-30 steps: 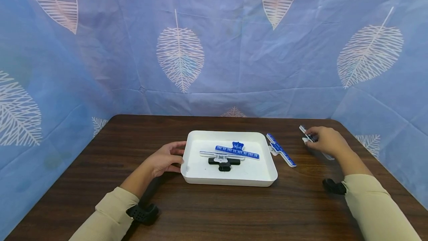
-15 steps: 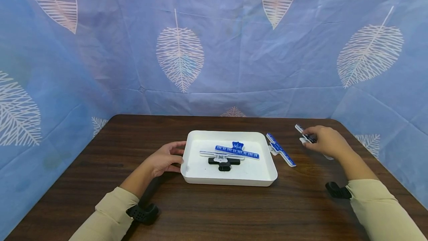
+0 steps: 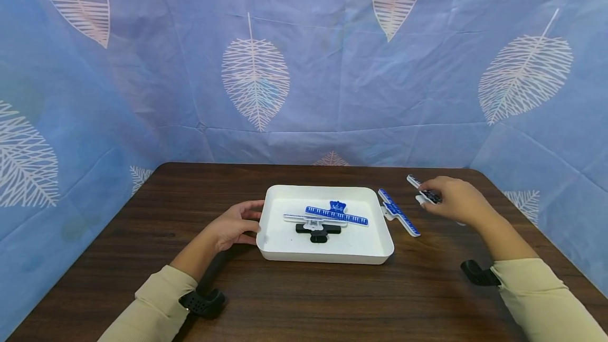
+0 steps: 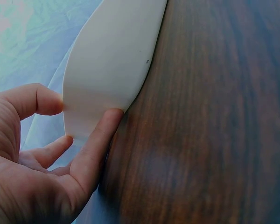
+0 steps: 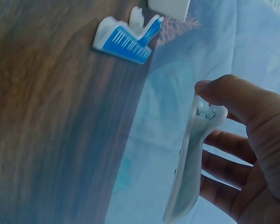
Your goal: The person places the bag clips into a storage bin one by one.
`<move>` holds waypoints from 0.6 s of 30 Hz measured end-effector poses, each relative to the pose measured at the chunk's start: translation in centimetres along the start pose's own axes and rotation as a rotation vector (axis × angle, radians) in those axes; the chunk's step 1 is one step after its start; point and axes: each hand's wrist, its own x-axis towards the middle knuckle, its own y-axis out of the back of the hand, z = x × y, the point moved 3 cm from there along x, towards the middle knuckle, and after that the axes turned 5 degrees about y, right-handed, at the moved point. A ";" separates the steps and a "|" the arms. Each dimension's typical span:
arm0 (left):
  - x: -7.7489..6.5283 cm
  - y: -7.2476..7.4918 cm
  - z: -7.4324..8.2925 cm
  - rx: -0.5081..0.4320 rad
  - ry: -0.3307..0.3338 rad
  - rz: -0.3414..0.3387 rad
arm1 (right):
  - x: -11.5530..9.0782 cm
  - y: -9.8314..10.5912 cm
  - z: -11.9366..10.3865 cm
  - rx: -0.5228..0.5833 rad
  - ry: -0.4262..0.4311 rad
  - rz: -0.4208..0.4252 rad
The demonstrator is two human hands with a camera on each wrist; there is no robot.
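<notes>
My left hand (image 3: 236,226) is at the left side of the white tray (image 3: 328,257). In the left wrist view its thumb and fingertips touch the tray's outer wall (image 4: 114,56). Over the right part of the table, my right hand (image 3: 458,202) pinches a white clip with black-and-white piano-key markings (image 5: 189,168) between thumb and fingers. The hand covers part of this clip in the head view. Inside the tray lie a blue piano-key clip (image 3: 338,216), a white clip (image 3: 292,218) and a black clip (image 3: 319,237), close together and overlapping.
Another clip with blue-and-white key stripes (image 3: 401,215) lies slantwise on the table beside the tray's right wall. The dark wooden table (image 3: 304,305) ends at a blue leaf-patterned cloth (image 3: 313,94) hanging behind it.
My right hand has moved left with the piano-key clip in its grip, closer to the tray. The left hand, tray and other clips have stayed in place.
</notes>
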 end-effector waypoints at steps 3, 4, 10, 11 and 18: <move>0.0 0.0 0.0 0.000 0.002 0.001 | 0.3 0.4 -1.0 -0.002 0.040 0.010; 0.0 0.0 0.0 0.001 0.003 0.000 | 0.4 0.5 -1.3 -0.004 0.056 0.013; -0.1 0.0 0.0 0.004 0.009 0.002 | 0.8 0.9 -2.9 -0.002 0.129 0.025; -0.1 0.0 0.0 0.005 0.008 0.002 | 0.9 1.0 -3.2 0.000 0.136 0.027; 0.0 0.0 -0.1 0.006 0.012 0.023 | 1.3 1.4 -4.8 0.008 0.145 0.007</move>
